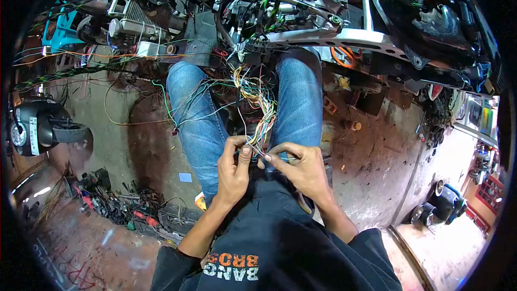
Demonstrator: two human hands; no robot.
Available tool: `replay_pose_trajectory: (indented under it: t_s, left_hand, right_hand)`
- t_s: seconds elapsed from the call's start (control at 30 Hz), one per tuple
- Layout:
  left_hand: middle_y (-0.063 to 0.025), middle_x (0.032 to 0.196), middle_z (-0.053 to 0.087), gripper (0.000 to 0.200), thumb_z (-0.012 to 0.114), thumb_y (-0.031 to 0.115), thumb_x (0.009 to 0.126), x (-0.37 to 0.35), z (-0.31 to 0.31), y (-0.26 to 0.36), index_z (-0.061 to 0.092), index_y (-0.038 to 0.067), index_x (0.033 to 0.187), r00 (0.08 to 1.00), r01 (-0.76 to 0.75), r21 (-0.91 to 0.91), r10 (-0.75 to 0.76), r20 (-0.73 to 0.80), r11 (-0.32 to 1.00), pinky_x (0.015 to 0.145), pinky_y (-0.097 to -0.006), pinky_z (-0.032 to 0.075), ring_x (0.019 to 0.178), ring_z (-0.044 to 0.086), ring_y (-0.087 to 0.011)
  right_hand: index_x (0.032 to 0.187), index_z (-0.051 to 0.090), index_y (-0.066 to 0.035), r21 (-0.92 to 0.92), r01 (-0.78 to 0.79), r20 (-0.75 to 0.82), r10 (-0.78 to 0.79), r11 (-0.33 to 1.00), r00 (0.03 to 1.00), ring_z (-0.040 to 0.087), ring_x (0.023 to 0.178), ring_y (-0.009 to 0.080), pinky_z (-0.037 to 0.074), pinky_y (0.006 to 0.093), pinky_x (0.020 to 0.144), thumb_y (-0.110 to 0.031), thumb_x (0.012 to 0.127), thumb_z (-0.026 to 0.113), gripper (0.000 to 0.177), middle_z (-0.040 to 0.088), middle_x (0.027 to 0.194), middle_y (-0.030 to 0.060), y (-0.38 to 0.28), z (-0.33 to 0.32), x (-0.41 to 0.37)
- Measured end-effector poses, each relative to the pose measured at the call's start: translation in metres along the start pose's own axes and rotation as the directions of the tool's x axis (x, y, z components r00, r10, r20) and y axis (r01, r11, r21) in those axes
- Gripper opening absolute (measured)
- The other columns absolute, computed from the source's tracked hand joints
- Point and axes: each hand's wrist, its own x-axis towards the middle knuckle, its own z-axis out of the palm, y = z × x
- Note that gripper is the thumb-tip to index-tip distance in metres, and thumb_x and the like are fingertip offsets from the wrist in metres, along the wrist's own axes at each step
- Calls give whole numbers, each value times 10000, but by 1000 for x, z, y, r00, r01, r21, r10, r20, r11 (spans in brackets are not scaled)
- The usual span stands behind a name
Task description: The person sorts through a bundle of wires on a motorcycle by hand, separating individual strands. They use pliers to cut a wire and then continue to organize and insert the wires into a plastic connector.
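Observation:
A bundle of multicoloured wires [264, 109] runs down from the machine frame between my knees to my hands. My left hand [235, 168] is closed on the lower end of the wires, thumb and fingers pinched together. Just right of it, my right hand [298, 166] pinches at the wire ends, its thumb and forefinger nearly touching the left fingers. The exact wire tips between the fingers are too small to tell. Some thin loose wires [207, 83] spread from the bundle over my left knee.
A metal frame with mechanical parts [334, 36] spans the top. A radiator [148, 8] sits at upper left. Tools and parts [129, 205] lie on the floor at lower left. A small motorcycle-like vehicle [48, 129] is at far left, and a dark round machine [441, 203] at right.

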Motion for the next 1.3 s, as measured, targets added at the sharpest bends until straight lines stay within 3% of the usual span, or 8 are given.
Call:
replay_pose_trajectory:
  t_s: [0.33,0.4,0.53,0.67,0.77,0.87,1.1,1.3]
  left_hand:
    - [-95,972,657,278,580,259,1096,-9,6,-25,565,-7,1176,998,-62,7,62,-9,998,797,-325,508,902,609,-145]
    - [-40,958,607,262,552,256,1111,-8,10,-21,550,3,1176,999,-36,-137,32,-34,990,780,-299,476,883,543,-104]
    - [2,910,511,274,457,273,1144,-2,-1,-4,542,13,1157,1000,-9,17,10,-29,1000,725,-271,422,826,443,-84]
    - [-28,917,600,307,410,304,1151,6,-1,9,538,29,1106,997,32,-188,-44,-62,982,682,-266,533,749,614,-99]
    - [0,892,545,243,419,245,1151,7,-7,-10,541,42,1100,995,73,-297,-91,-49,952,718,-248,464,795,498,-68]
    - [13,873,507,264,420,266,1146,6,-10,-9,547,47,1074,994,75,-180,-88,-66,981,729,-248,412,826,442,-64]
    - [-6,770,532,300,399,328,1142,8,-10,-2,510,81,1012,989,98,-260,-124,-85,961,515,-239,453,574,526,-75]
    - [-2,688,544,366,399,399,1124,19,-27,-10,500,98,941,977,78,-162,-107,-184,984,447,-262,452,475,519,-99]
  right_hand:
    - [934,721,-7,-14,215,-290,-210,976,934,293,553,26,222,285,463,-122,925,791,135,325,584,-16,3,38,-3]
    - [991,712,-17,-76,266,-182,-276,961,944,420,555,70,364,305,497,-133,948,764,135,486,623,71,-2,29,-1]
    - [1145,685,-27,-88,375,40,-373,923,927,734,764,302,558,376,704,-245,1004,701,260,730,908,182,-14,4,2]
    - [1177,710,-54,55,98,-87,-93,994,992,607,639,148,500,326,638,-186,1042,645,200,676,760,100,-20,-15,9]
    - [1129,738,-49,-236,466,-207,-513,853,833,682,832,244,535,357,738,-84,905,764,228,699,970,111,-13,-16,24]
    - [1084,742,-42,-308,636,-179,-700,707,691,667,979,296,536,388,839,-67,832,808,262,686,1076,104,-7,-7,39]
    - [946,681,2,-160,586,-47,-600,794,799,635,987,319,526,416,870,-97,855,790,174,605,1053,154,3,12,45]
    - [816,601,24,98,504,104,-513,858,852,505,839,198,434,337,749,-191,852,835,320,499,919,88,4,-7,39]
